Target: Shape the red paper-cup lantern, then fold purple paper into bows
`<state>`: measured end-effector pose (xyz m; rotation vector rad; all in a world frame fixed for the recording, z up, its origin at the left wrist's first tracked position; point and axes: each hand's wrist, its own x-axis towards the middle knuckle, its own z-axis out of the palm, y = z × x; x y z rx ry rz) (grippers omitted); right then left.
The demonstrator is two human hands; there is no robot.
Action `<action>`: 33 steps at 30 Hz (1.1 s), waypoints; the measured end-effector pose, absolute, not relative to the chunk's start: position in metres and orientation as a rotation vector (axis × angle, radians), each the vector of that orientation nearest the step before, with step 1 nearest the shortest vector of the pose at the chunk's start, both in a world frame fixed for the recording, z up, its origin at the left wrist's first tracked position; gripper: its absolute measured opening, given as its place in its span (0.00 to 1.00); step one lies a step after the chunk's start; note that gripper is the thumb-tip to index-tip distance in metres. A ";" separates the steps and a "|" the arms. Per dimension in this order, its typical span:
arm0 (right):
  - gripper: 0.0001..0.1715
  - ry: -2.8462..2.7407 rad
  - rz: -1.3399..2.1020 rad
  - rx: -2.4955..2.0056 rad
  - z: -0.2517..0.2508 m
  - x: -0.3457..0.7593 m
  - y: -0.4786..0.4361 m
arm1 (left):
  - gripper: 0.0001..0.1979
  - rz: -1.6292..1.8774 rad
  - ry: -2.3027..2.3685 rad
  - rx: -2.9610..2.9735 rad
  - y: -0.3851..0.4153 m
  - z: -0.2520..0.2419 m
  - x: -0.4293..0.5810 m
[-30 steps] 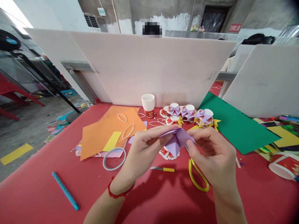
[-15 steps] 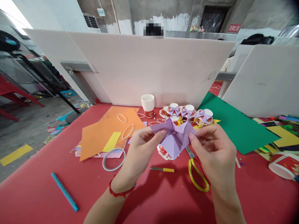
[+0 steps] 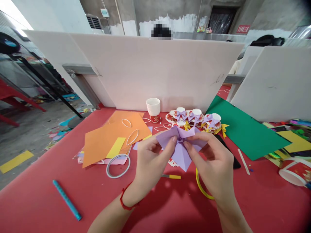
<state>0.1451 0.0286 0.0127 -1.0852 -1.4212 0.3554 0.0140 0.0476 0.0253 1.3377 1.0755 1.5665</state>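
A sheet of purple folded paper [image 3: 181,155] is held up over the red table, creased toward its middle. My left hand [image 3: 155,158] pinches its left side, thumb near the centre fold. On the other side my right hand [image 3: 211,158] grips it, with the thumb pressed close to the same fold. Beneath the hands lie a small yellow-handled knife [image 3: 175,177] and scissors with a yellow handle [image 3: 202,187], partly covered by my right hand. Just behind stand several decorated paper cups with purple bows [image 3: 195,115].
A stack of white paper cups [image 3: 153,108] stands by the white partition [image 3: 157,71]. Orange sheets [image 3: 97,142], a tape roll [image 3: 108,168] and a blue pen [image 3: 66,200] lie left. Green card [image 3: 252,136], a black object [image 3: 236,161] and a tipped cup [image 3: 295,171] are right.
My right hand has moved left and inward, its thumb now near the paper's centre. The paper is gathered more tightly at the middle, and its lower point has swung slightly right.
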 end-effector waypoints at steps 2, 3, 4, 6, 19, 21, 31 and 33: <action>0.07 -1.384 0.429 -1.083 0.015 0.146 0.029 | 0.11 1.546 1.061 1.357 0.047 0.027 0.014; 0.07 -1.366 0.462 -1.078 0.015 0.146 0.028 | 0.11 1.528 1.054 1.354 0.047 0.027 0.013; 0.07 -1.350 0.490 -1.070 0.016 0.146 0.028 | 0.11 1.511 1.047 1.344 0.047 0.027 0.013; 0.08 -1.324 0.528 -1.063 0.017 0.146 0.028 | 0.10 1.490 1.037 1.317 0.048 0.027 0.012; 0.10 -1.162 0.719 -1.005 0.016 0.145 0.031 | 0.13 1.457 0.974 1.297 0.048 0.024 0.010; 0.10 -1.175 0.668 -1.023 0.014 0.145 0.030 | 0.09 1.463 0.989 1.374 0.049 0.024 0.008; 0.09 -1.189 0.561 -1.085 0.014 0.140 0.026 | 0.10 1.660 1.160 1.678 0.050 0.016 0.013; 0.08 -1.164 0.613 -1.077 0.014 0.140 0.026 | 0.12 1.654 1.190 1.666 0.049 0.015 0.014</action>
